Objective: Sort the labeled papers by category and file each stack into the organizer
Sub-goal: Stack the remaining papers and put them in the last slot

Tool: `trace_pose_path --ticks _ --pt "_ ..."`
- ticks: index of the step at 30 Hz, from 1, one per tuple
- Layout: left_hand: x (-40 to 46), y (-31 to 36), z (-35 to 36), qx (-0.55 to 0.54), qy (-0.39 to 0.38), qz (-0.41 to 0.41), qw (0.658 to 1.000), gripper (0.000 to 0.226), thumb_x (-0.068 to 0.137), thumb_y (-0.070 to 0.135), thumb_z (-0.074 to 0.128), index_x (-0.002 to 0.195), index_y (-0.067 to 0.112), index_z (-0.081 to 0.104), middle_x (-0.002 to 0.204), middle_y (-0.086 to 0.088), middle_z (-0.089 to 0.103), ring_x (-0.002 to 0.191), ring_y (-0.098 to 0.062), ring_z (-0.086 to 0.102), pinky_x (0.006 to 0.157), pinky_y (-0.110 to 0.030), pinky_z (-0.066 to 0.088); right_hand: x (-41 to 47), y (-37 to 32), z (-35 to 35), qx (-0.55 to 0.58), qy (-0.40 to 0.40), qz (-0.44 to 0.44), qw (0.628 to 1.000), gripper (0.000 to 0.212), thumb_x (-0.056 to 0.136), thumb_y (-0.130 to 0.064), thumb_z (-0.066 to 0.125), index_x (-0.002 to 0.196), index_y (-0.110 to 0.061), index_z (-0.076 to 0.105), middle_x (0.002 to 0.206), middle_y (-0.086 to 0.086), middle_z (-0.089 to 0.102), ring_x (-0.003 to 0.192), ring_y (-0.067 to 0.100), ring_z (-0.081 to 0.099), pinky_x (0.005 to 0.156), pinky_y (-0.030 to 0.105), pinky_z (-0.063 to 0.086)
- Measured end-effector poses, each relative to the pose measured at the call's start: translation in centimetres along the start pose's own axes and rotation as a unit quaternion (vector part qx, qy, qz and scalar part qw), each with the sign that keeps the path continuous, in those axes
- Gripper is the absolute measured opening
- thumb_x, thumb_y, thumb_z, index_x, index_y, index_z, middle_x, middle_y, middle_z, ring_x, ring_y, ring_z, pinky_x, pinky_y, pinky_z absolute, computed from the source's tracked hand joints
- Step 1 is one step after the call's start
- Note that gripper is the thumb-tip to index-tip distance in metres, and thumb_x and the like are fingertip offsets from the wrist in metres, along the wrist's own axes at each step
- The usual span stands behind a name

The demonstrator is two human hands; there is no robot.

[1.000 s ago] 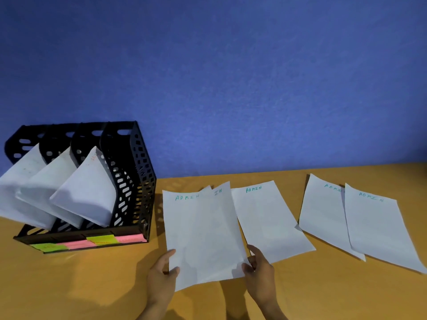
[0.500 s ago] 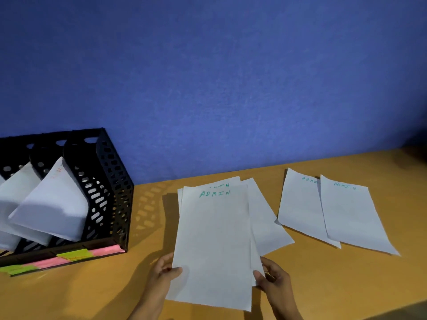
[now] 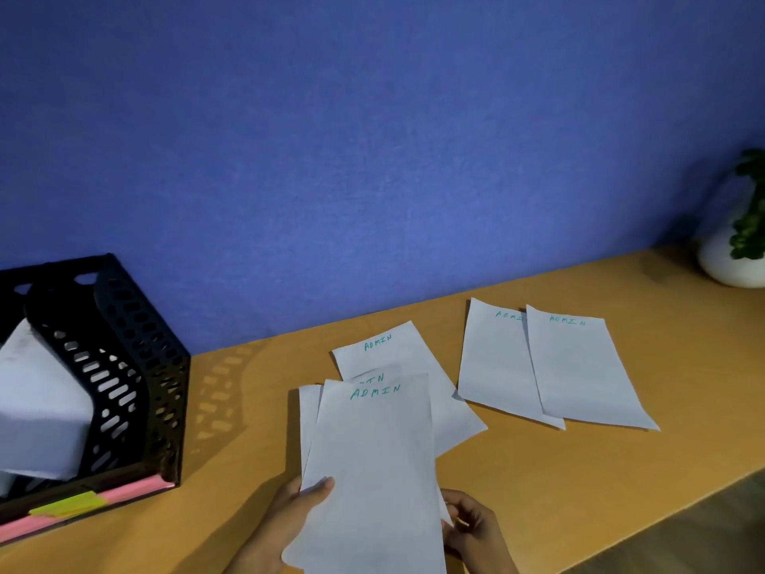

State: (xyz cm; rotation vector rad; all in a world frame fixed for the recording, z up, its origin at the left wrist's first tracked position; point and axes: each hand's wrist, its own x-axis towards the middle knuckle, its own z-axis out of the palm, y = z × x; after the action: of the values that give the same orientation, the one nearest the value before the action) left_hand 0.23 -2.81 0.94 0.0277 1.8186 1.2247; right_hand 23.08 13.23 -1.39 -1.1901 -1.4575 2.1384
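My left hand [image 3: 289, 517] grips the lower left edge of a small stack of white ADMIN sheets [image 3: 372, 470], thumb on top. My right hand [image 3: 472, 528] holds the stack's lower right edge, fingers curled at the paper. Under the stack another ADMIN sheet [image 3: 393, 345] lies on the wooden desk [image 3: 600, 470]. Two overlapping ADMIN sheets [image 3: 538, 366] lie farther right. The black mesh organizer [image 3: 136, 379] stands at the left, white papers [image 3: 37, 403] leaning in its slots.
Pink and yellow-green sticky labels [image 3: 82, 503] run along the organizer's front base. A white pot with a green plant [image 3: 737, 258] sits at the desk's far right corner. The blue wall rises behind; the desk's front edge drops off at lower right.
The view swung right, so the organizer slid left and the plant came into sight. The held stack moved nearer me, baring the top of the ADMIN sheet beneath.
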Motion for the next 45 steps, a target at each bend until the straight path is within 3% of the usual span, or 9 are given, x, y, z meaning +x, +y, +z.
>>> trace_pose_path --ticks 2,12,18,23,26,28,37,40,45 --pt "0.2 -0.3 0.4 0.0 0.007 0.028 1.0 0.032 0.089 0.02 0.069 0.116 0.004 0.062 0.119 0.001 0.064 0.122 -0.025 0.055 0.094 -0.033 0.042 0.3 0.1 -0.4 -0.013 -0.009 0.006 1.0 0.027 0.081 0.018 0.068 0.101 0.0 0.073 0.06 -0.001 0.057 0.059 0.014 0.056 0.059 0.025 0.049" --pt "-0.9 -1.0 0.0 0.066 0.145 0.144 0.977 0.062 0.088 0.011 0.068 0.143 -0.001 0.04 0.147 -0.013 0.046 0.139 -0.032 0.038 0.116 -0.042 0.026 5.7 -1.7 -2.3 -0.321 0.165 -0.07 0.93 0.025 0.085 -0.009 0.07 0.11 -0.014 0.068 0.107 0.004 0.07 0.099 0.023 0.065 0.083 0.031 0.052" --pt "-2.2 -0.5 -1.1 0.061 0.135 0.168 0.975 0.065 0.089 0.017 0.067 0.146 0.007 0.037 0.147 -0.01 0.046 0.137 -0.032 0.04 0.115 -0.05 0.03 11.3 -3.9 -3.7 -0.19 0.324 0.044 0.926 0.06 0.088 -0.033 0.072 0.134 -0.002 0.049 0.124 0.019 0.062 0.116 0.04 0.056 0.093 0.049 0.049" --pt "-3.3 0.5 -1.1 0.017 0.121 0.217 0.969 0.056 0.089 0.009 0.066 0.139 0.021 0.044 0.131 0.008 0.056 0.121 -0.015 0.051 0.108 -0.036 0.037 13.5 -4.5 -4.1 -0.197 0.294 0.062 0.933 0.029 0.088 -0.02 0.072 0.112 -0.004 0.066 0.1 0.013 0.069 0.091 0.031 0.061 0.078 0.041 0.053" --pt "-3.4 1.3 -1.1 -0.038 0.111 0.205 0.972 0.046 0.089 0.005 0.063 0.121 0.036 0.054 0.113 0.019 0.068 0.106 -0.003 0.062 0.084 -0.018 0.05 12.5 -3.8 -3.7 -0.167 0.257 0.049 0.951 0.015 0.084 -0.01 0.073 0.098 -0.011 0.069 0.084 0.007 0.069 0.078 0.027 0.063 0.067 0.038 0.054" --pt "-3.0 1.8 -0.9 -0.07 0.109 0.184 0.974 0.042 0.089 0.009 0.064 0.124 0.032 0.054 0.114 0.014 0.068 0.105 -0.01 0.064 0.078 -0.024 0.052 11.2 -3.0 -3.3 -0.115 0.222 0.047 0.967 0.014 0.077 -0.003 0.074 0.088 -0.011 0.071 0.078 0.009 0.073 0.075 0.03 0.067 0.067 0.044 0.056" --pt "1.4 1.7 3.0 -0.051 0.071 0.059 0.994 0.039 0.093 0.012 0.062 0.131 0.019 0.054 0.115 0.0 0.067 0.104 -0.025 0.063 0.086 -0.039 0.05 4.9 0.2 -2.4 -0.022 0.068 0.039 0.997 0.038 0.077 0.011 0.057 0.096 -0.015 0.077 0.083 0.007 0.077 0.066 0.025 0.069 0.054 0.031 0.052" --pt "3.0 1.5 4.9 -0.01 0.067 0.035 0.997 0.04 0.092 0.012 0.063 0.131 0.016 0.054 0.116 -0.004 0.067 0.105 -0.028 0.063 0.093 -0.044 0.05 3.7 0.0 -2.7 0.013 0.022 0.016 1.0 0.031 0.072 0.011 0.057 0.097 0.002 0.074 0.067 0.02 0.067 0.06 0.028 0.055 0.057 0.034 0.047" --pt "4.1 1.5 7.1 0.05 0.127 0.004 0.991 0.034 0.087 0.01 0.068 0.12 0.01 0.06 0.105 -0.009 0.067 0.095 -0.032 0.063 0.089 -0.045 0.053 4.3 0.1 -4.1 -0.032 0.026 0.025 0.999 0.068 0.065 0.02 0.038 0.104 -0.018 0.078 0.103 0.007 0.077 0.091 0.028 0.071 0.064 0.028 0.051"
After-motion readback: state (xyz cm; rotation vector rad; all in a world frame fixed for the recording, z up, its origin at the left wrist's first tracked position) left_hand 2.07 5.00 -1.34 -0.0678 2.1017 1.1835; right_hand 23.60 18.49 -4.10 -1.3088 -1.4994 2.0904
